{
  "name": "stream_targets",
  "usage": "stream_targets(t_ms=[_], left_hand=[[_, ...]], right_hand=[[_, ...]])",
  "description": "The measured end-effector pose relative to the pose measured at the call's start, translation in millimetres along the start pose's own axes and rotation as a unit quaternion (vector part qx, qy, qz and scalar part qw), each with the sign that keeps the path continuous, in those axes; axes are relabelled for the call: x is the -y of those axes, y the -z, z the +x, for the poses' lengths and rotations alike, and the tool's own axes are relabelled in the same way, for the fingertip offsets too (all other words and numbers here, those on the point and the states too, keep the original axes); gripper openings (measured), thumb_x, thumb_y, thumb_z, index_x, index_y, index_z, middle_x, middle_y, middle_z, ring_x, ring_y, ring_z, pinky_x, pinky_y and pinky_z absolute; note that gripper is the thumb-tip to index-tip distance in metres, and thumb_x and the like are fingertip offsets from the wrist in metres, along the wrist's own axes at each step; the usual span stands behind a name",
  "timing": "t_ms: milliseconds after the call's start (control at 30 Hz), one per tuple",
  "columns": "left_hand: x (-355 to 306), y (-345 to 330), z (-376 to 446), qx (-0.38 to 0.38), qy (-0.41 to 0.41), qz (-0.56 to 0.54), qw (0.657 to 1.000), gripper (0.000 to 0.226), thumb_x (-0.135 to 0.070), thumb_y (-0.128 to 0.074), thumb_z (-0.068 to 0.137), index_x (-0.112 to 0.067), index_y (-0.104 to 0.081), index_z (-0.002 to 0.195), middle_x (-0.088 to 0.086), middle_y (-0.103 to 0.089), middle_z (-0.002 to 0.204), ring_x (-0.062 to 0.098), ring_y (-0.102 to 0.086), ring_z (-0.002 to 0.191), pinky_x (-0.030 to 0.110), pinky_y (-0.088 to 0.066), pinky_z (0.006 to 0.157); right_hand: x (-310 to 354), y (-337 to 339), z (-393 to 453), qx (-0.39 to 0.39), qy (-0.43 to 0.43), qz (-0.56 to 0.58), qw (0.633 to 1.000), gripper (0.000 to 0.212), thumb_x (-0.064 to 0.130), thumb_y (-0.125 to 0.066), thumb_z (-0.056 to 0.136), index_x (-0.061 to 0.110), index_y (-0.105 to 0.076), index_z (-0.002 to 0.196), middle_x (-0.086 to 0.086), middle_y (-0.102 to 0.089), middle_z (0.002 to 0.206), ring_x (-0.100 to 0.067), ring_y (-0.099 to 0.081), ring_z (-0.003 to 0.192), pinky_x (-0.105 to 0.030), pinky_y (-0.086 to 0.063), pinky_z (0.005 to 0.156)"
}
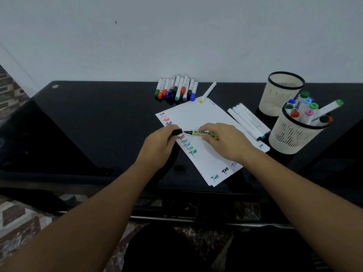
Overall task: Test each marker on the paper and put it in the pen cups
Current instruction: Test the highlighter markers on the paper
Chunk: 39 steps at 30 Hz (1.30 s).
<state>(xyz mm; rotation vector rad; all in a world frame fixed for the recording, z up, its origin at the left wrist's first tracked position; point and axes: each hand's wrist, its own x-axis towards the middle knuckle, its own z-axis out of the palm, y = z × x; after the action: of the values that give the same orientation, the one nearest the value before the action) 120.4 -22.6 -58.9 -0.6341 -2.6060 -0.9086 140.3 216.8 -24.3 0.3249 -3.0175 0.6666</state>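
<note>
A white paper [204, 116] lies tilted on the black desk, with a column of coloured "Test" marks down its left side. Above it my right hand [225, 142] grips a yellow permanent marker [202, 133], its black tip bare and pointing left. My left hand [159, 146] pinches the black cap [177, 132] just left of that tip, a small gap between them. Two cream mesh pen cups stand at the right: the near cup [290, 138] holds several markers, the far cup [279, 101] looks empty.
A row of several whiteboard markers [176, 88] lies at the desk's back edge. One white marker with a yellow end [208, 92] lies beside the row. A few white twin-tip markers [247, 120] rest on the paper's right edge. The wall rises right behind the desk.
</note>
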Motion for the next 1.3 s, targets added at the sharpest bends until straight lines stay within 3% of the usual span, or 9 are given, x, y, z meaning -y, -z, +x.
stream_targets(t_ms=[367,467,567,700,767,833,967,1133,1300], left_hand=[[-3.1,2.0,-6.6,0.025,-0.036,0.014,0.999,0.026,-0.024,-0.057,0.103,-0.023,-0.056,0.129,0.001,-0.071,0.116,0.020,-0.068,0.098,0.038,-0.056,0.080],[-5.8,2.9,-7.7,0.036,-0.028,-0.017,0.999,0.033,-0.024,-0.058,0.103,-0.024,-0.048,0.134,-0.002,-0.067,0.124,0.016,-0.068,0.098,0.037,-0.057,0.081],[-7.0,2.5,-8.6,0.040,-0.025,-0.030,0.998,0.040,-0.024,-0.058,0.103,-0.023,-0.045,0.141,-0.007,-0.061,0.136,0.013,-0.067,0.104,0.027,-0.054,0.084],[-6.5,1.8,-9.3,0.044,-0.024,-0.040,0.998,0.045,-0.023,-0.056,0.104,-0.024,-0.041,0.146,-0.005,-0.056,0.145,0.011,-0.064,0.110,0.006,-0.040,0.082],[-6.2,2.3,-9.1,0.048,-0.029,-0.038,0.998,0.044,-0.023,-0.055,0.104,-0.025,-0.041,0.146,-0.006,-0.057,0.144,0.013,-0.065,0.110,0.010,-0.041,0.081],[-5.7,2.0,-9.5,0.049,-0.033,-0.034,0.998,0.043,-0.023,-0.055,0.104,-0.026,-0.041,0.145,-0.006,-0.058,0.141,0.016,-0.067,0.107,0.018,-0.045,0.081],[-4.4,-0.1,-10.5,0.044,-0.046,-0.034,0.997,0.049,-0.021,-0.056,0.104,-0.025,-0.038,0.149,-0.004,-0.055,0.146,0.014,-0.067,0.108,0.016,-0.044,0.084],[-11.7,3.8,-10.5,0.050,-0.007,-0.078,0.996,0.074,-0.025,-0.057,0.103,-0.052,-0.009,0.153,0.001,-0.053,0.150,0.018,-0.061,0.126,0.041,-0.050,0.105],[-14.8,5.3,-9.4,0.049,0.007,-0.071,0.996,0.087,-0.029,-0.059,0.102,-0.052,0.005,0.155,0.001,-0.039,0.160,0.013,-0.052,0.135,0.039,-0.044,0.111]], right_hand=[[12.2,-3.9,8.2,-0.019,0.082,-0.053,0.995,0.023,0.039,-0.052,0.106,0.034,-0.060,0.126,0.008,-0.066,0.109,-0.016,-0.061,0.096,-0.043,-0.047,0.089],[10.2,-2.9,9.1,-0.033,0.096,-0.090,0.991,0.031,0.050,-0.048,0.105,0.034,-0.055,0.131,0.011,-0.069,0.119,-0.014,-0.064,0.103,-0.042,-0.042,0.097],[13.5,-6.0,10.8,-0.037,0.121,-0.131,0.983,0.029,0.047,-0.045,0.107,0.034,-0.055,0.131,0.011,-0.071,0.113,-0.012,-0.064,0.102,-0.041,-0.031,0.110],[14.5,-6.1,8.9,-0.028,0.145,-0.094,0.985,0.029,0.036,-0.051,0.107,0.026,-0.055,0.133,0.005,-0.071,0.116,-0.022,-0.066,0.097,-0.038,-0.047,0.083],[12.9,-5.1,5.9,-0.016,0.141,-0.063,0.988,0.026,0.034,-0.052,0.107,0.026,-0.050,0.131,0.005,-0.070,0.115,-0.022,-0.065,0.091,-0.037,-0.048,0.073],[11.5,-5.1,3.6,-0.008,0.133,-0.038,0.990,0.027,0.036,-0.054,0.106,0.026,-0.042,0.128,0.005,-0.070,0.113,-0.020,-0.060,0.083,-0.037,-0.048,0.071],[10.9,-4.8,3.8,-0.005,0.146,-0.038,0.989,0.033,0.035,-0.053,0.106,0.032,-0.033,0.132,0.004,-0.069,0.113,-0.019,-0.060,0.081,-0.039,-0.051,0.071],[14.9,-6.9,6.1,0.002,0.175,-0.062,0.983,0.041,0.032,-0.044,0.107,0.040,-0.025,0.143,0.000,-0.061,0.129,-0.027,-0.064,0.089,-0.046,-0.054,0.073],[12.3,-8.5,7.3,-0.001,0.164,-0.036,0.986,0.047,0.032,-0.037,0.109,0.043,-0.020,0.151,-0.001,-0.059,0.124,-0.026,-0.063,0.090,-0.047,-0.054,0.075]])
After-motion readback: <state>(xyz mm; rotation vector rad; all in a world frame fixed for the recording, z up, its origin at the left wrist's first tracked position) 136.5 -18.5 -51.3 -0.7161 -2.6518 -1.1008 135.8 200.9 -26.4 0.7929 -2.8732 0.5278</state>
